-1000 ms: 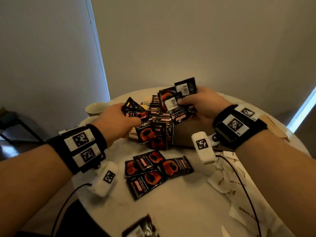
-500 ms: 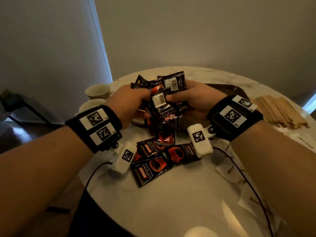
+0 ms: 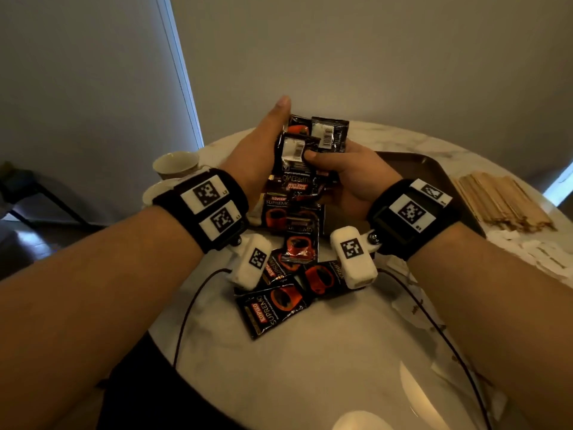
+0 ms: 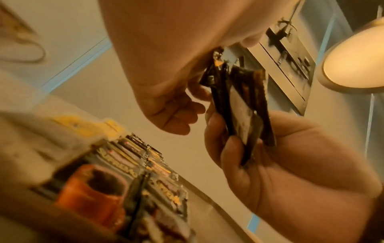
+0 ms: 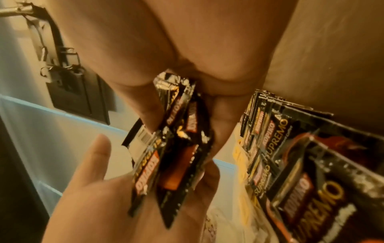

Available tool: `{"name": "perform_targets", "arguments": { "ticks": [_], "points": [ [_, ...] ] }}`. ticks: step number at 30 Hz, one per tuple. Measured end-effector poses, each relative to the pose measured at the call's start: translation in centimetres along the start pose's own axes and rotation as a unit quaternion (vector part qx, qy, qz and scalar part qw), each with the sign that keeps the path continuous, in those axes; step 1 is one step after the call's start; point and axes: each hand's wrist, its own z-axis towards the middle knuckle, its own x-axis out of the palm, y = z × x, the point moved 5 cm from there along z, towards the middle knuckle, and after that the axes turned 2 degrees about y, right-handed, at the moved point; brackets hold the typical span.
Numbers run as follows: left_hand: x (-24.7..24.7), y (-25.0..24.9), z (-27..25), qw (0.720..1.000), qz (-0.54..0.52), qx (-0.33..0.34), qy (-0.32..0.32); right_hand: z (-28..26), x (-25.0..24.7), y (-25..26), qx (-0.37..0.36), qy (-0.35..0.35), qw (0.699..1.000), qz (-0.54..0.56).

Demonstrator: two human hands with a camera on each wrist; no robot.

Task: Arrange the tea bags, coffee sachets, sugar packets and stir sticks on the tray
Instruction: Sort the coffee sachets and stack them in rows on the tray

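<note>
While both hands are raised above the round marble table [image 3: 310, 367], a bundle of black Kopiko Supremo coffee sachets [image 3: 305, 156] stands between them, long axes roughly upright, barcode backs toward the head camera. The right hand [image 3: 350, 178] clamps the bundle, thumb across the front sachet and fingers curled behind. The left hand [image 3: 257, 150] lies flat against the bundle's left edge, fingers straight and together, thumb pointing up; it presses, not grips. In the right wrist view the sachets [image 5: 176, 139] fan slightly at their lower ends.

Below the hands, a row of sachets [image 3: 279, 209] stands in the brown tray [image 3: 434, 169], printed fronts toward the person. Four or so loose sachets [image 3: 273, 308] lie flat on the table near the front edge, long axes at mixed angles, some overlapping.

Right of the tray: a stack of wooden stir sticks [image 3: 502, 200], long axes running away from the person; white paper packets [image 3: 527, 249] nearer the right edge. Left of the tray: a cup [image 3: 176, 164]. Open marble between loose sachets and the near rim. Plain grey walls behind; room dim.
</note>
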Motion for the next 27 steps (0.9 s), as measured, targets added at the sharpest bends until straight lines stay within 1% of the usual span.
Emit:
{"name": "perform_targets", "arguments": {
  "ticks": [2,4,6,8,11,13,15,16,17,18,19,20,22,24,27],
  "points": [
    [0.4,0.0,0.2,0.999,-0.042,0.004,0.021,0.2,-0.7,0.1,-0.002,-0.034,0.998,0.056],
    [0.4,0.8,1.0,0.999,-0.034,0.003,0.028,0.1,-1.2,0.4,0.002,-0.058,0.993,0.102],
    [0.9,1.7,1.6,0.999,-0.026,-0.007,0.031,0.1,-1.2,0.4,0.014,-0.065,0.992,0.104],
    [1.1,2.1,2.3,0.998,-0.053,-0.017,-0.001,0.6,-1.1,0.0,0.035,-0.067,0.994,0.08],
    [1.1,2.1,3.3,0.995,-0.075,-0.027,-0.053,1.7,-1.0,-0.4,0.065,-0.068,0.995,0.035],
    [1.0,2.1,4.1,0.994,-0.071,-0.036,-0.072,2.3,-1.4,0.0,0.079,-0.076,0.994,-0.016],
    [0.9,2.3,4.8,0.992,-0.081,-0.049,-0.081,2.9,-2.2,0.4,0.096,-0.096,0.985,-0.111],
    [0.9,2.3,5.1,0.992,-0.084,-0.053,-0.08,3.0,-2.5,0.8,0.1,-0.103,0.975,-0.171],
    [0.8,2.3,5.5,0.992,-0.086,-0.057,-0.08,3.4,-3.1,1.1,0.092,-0.114,0.963,-0.227],
    [0.6,2.2,5.9,0.991,-0.087,-0.062,-0.079,3.7,-3.5,1.6,0.067,-0.126,0.955,-0.26],
    [0.3,2.2,6.4,0.991,-0.088,-0.068,-0.078,4.1,-3.9,2.0,0.033,-0.133,0.957,-0.255],
    [0.1,2.1,6.8,0.991,-0.092,-0.073,-0.072,4.4,-4.0,2.3,0.007,-0.126,0.966,-0.224],
    [-0.2,2.0,7.5,0.99,-0.099,-0.084,-0.058,5.0,-3.8,2.3,-0.019,-0.07,0.986,-0.152],
    [-0.4,2.1,8.2,0.989,-0.107,-0.096,-0.037,5.3,-3.1,2.1,-0.024,-0.015,0.993,-0.115],
    [-0.5,2.4,8.6,0.988,-0.11,-0.112,-0.013,5.8,-2.7,1.8,-0.025,0.029,0.996,-0.076]
  ]
}}
